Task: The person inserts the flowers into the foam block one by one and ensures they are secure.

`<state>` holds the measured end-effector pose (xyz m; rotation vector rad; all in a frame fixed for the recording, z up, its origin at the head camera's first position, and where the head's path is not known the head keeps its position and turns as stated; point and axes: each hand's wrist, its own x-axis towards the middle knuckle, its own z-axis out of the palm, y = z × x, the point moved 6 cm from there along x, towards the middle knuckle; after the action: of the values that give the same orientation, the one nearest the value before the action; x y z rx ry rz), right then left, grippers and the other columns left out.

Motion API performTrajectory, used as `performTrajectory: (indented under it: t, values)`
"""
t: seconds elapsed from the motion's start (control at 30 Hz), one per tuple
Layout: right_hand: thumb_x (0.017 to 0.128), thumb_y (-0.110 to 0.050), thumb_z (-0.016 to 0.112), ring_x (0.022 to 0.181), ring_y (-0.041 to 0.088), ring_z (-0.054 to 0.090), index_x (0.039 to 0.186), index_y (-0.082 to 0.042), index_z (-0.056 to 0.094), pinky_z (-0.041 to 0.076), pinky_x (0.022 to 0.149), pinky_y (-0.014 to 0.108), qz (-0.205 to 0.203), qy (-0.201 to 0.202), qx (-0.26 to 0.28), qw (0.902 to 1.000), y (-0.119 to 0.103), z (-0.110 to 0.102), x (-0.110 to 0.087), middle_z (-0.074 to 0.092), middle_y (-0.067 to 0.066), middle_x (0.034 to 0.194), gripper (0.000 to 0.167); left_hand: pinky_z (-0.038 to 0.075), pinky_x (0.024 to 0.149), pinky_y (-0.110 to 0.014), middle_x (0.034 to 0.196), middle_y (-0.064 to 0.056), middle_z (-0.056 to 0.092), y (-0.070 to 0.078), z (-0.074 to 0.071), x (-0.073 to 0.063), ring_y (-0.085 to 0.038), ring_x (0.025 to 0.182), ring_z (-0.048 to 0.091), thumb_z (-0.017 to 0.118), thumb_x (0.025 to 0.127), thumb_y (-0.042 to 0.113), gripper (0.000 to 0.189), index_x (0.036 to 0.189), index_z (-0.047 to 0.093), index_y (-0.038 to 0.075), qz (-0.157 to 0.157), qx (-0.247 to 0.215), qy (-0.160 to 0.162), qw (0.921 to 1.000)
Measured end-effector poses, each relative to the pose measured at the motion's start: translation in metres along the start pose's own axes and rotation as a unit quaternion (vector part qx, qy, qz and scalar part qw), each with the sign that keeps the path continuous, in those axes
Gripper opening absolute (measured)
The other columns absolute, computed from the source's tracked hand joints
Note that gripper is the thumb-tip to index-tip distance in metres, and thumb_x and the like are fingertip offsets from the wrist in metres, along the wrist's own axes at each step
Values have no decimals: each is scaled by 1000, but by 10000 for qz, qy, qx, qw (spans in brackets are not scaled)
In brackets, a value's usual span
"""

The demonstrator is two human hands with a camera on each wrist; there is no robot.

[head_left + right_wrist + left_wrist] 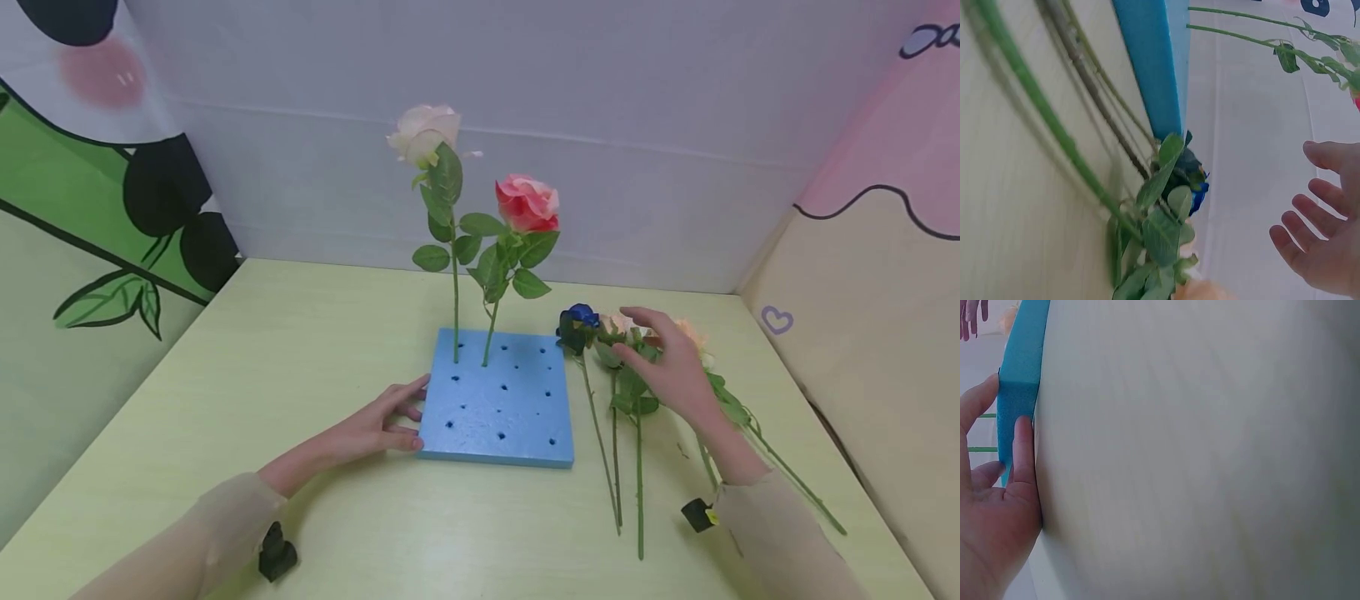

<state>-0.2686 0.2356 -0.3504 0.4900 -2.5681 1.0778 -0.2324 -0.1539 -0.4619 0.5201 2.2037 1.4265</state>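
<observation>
The blue board (498, 400) lies flat on the table (337, 517), in front of the person. Two flowers already stand up in it: a white rose (427, 133) and a pink rose (527, 202). Many holes (501, 436) have no stem yet, so the job looks only partly done. The left hand (382, 421) touches the board's left side with its fingers fairly straight. On the right, a blue rose (579, 321) and some pale flowers (617, 323) lie waiting. The right hand (670, 362) is above them, loosely bent, holding nothing.
</observation>
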Motion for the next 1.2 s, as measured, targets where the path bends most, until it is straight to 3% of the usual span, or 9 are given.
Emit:
performTrajectory:
  t: [0.2, 0.33, 0.43, 0.63, 0.77, 0.93, 1.0, 1.1, 1.2]
  values:
    - [91, -13, 71, 124, 42, 53, 142, -6, 50, 50, 92, 54, -13, 182, -328, 9993, 8, -21, -19, 53, 19, 142, 55, 53, 100, -27, 153, -16, 29, 0, 0, 1, -30, 129, 48, 73, 90, 26, 91, 160, 14, 24, 2, -10, 0, 10000]
    - [90, -12, 72, 123, 38, 53, 143, -7, 50, 49, 93, 19, -9, 302, -542, 9981, 17, -37, -32, 54, 18, 141, 57, 53, 100, -26, 153, -17, 29, 0, 0, 1, -31, 129, 49, 73, 90, 25, 91, 160, 14, 23, -2, -27, 1, 10000]
    - [89, -14, 73, 124, 23, 53, 144, -10, 50, 38, 88, -1, 96, 395, -628, 9972, 28, -47, -40, 55, 16, 141, 59, 54, 99, -27, 152, -17, 30, 0, 0, 1, -31, 129, 49, 73, 90, 25, 92, 160, 14, 23, -13, -19, 16, 10000]
    - [89, -15, 74, 118, -17, 43, 144, -15, 49, 37, 86, -4, 273, 528, -621, 9963, 43, -61, -56, 55, 16, 141, 61, 54, 99, -27, 152, -17, 31, 0, 0, 1, -31, 128, 49, 73, 90, 25, 92, 160, 14, 24, -50, 13, 42, 10000]
    - [88, -17, 75, 113, -29, 35, 145, -18, 48, 35, 85, -6, 325, 566, -704, 9954, 51, -69, -64, 54, 5, 144, 63, 54, 99, -26, 152, -16, 31, -1, 0, 1, -30, 128, 49, 73, 90, 25, 91, 160, 14, 24, -64, 33, 42, 10000]
    - [89, -20, 75, 125, -8, 46, 149, -23, 44, 32, 85, -6, 415, 410, -885, 9944, 65, -79, -77, 51, 5, 147, 67, 54, 99, -26, 151, -15, 31, -1, 1, 0, -29, 129, 48, 72, 90, 26, 91, 160, 14, 26, -93, 23, 41, 9999]
    - [88, -19, 75, 129, -1, 45, 150, -20, 43, 30, 86, -6, 381, 340, -921, 9944, 72, -81, -83, 50, 17, 146, 70, 54, 99, -26, 151, -16, 31, -1, 0, 0, -30, 129, 48, 72, 90, 26, 91, 160, 14, 26, -95, 4, 41, 9999]
    - [86, -16, 77, 127, -5, 42, 150, -15, 42, 28, 86, -7, 382, 252, -947, 9945, 86, -83, -96, 50, 22, 144, 73, 54, 100, -27, 152, -16, 31, -1, 0, 0, -30, 129, 48, 73, 90, 26, 91, 160, 14, 25, -84, -15, 39, 10000]
    - [86, -17, 77, 124, 14, 45, 151, -10, 39, 31, 83, -4, 560, 12, -1025, 9932, 98, -85, -110, 49, 27, 142, 75, 53, 100, -27, 152, -16, 31, 0, 0, 0, -30, 129, 49, 73, 90, 26, 91, 160, 14, 25, -57, -5, 30, 10000]
